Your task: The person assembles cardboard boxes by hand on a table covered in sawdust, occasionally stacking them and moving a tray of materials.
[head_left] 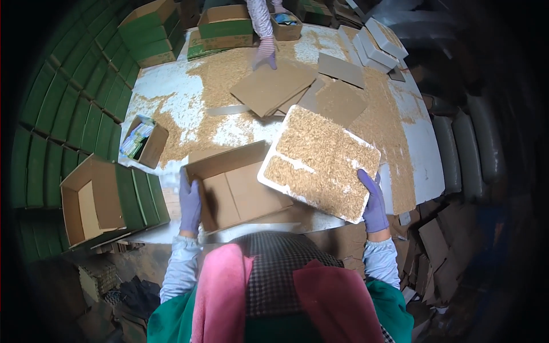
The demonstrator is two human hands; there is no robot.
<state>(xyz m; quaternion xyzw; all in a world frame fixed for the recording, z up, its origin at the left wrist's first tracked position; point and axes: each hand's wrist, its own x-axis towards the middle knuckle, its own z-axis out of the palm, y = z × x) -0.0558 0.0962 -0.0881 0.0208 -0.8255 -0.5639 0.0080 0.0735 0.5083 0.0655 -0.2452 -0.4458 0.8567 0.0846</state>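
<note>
My left hand (190, 204), in a purple glove, grips the left wall of an open cardboard box (247, 184). The inside of that box is bare brown board. My right hand (374, 201), gloved alike, has hold of the right edge of a shallow white tray (272, 178). A layer of tan, flaky, grain-like bits (323, 148) covers most of the tray, with white patches showing through. The tray is tilted, and its left corner overlaps the right end of the box.
Flat cardboard sheets (273, 86) lie beyond the tray on the white table (426, 171), among scattered tan bits. A co-worker's gloved hand (266, 55) touches them. Green boxes (57, 103) are stacked left, near a small carton (153, 146) of packets. White trays (374, 50) are piled far right.
</note>
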